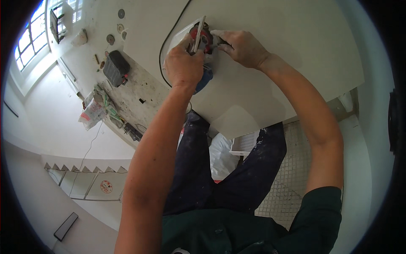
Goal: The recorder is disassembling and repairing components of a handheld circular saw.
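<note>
My left hand (pixel 184 65) is closed on a narrow pale strip (pixel 198 31), which stands across a red and black tool (pixel 205 39). My right hand (pixel 243 48) has its fingers curled onto the right side of this tool, with thumb and forefinger at its dark part. A white piece (pixel 179 36) lies behind the tool, and a blue part or object (pixel 203 82) shows below my left hand, partly hidden by it. A black cord (pixel 167 44) runs along the left side. All of this is on a large pale board (pixel 296 34) in front of me.
A dark plastic case (pixel 116 67), small discs (pixel 111 39) and crumpled bags (pixel 92 113) are on the dusty surface at left. My legs (pixel 270 165) are under the board's near edge, with a white plastic sack (pixel 224 156) between them. A wall (pixel 359 144) stands close at right.
</note>
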{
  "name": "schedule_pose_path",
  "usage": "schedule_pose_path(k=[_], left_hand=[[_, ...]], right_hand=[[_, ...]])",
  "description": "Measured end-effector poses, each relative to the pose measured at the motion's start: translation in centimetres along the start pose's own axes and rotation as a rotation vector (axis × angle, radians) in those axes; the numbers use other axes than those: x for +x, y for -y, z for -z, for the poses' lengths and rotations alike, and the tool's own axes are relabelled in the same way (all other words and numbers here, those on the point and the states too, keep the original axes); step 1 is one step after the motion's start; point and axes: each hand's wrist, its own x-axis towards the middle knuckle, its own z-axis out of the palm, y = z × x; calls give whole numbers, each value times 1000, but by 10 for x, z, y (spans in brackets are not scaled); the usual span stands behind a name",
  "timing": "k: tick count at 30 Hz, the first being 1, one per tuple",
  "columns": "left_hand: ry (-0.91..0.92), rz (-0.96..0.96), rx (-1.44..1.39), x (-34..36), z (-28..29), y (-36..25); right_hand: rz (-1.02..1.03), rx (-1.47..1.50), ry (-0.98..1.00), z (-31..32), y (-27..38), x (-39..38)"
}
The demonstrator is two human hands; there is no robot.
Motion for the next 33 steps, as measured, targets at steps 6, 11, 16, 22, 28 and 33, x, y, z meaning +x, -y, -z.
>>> schedule_pose_path(k=[6, 11, 16, 22, 28, 33], left_hand=[[-29, 3, 10, 2, 0, 0], [-18, -7, 18, 2, -1, 1], [-7, 10, 49, 3, 0, 2], [-100, -116, 62, 2, -4, 4], [-27, 12, 42, 1, 1, 0], [-20, 11, 70, 0, -1, -4]], right_hand=[[-145, 58, -30, -6, 4, 0], [-36, -63, -110, -7, 3, 9], [167, -257, -41, 0, 0, 13], [348, -199, -128, -1, -14, 16], [335, -206, -58, -1, -9, 20], [141, -195, -16, 3, 1, 23]])
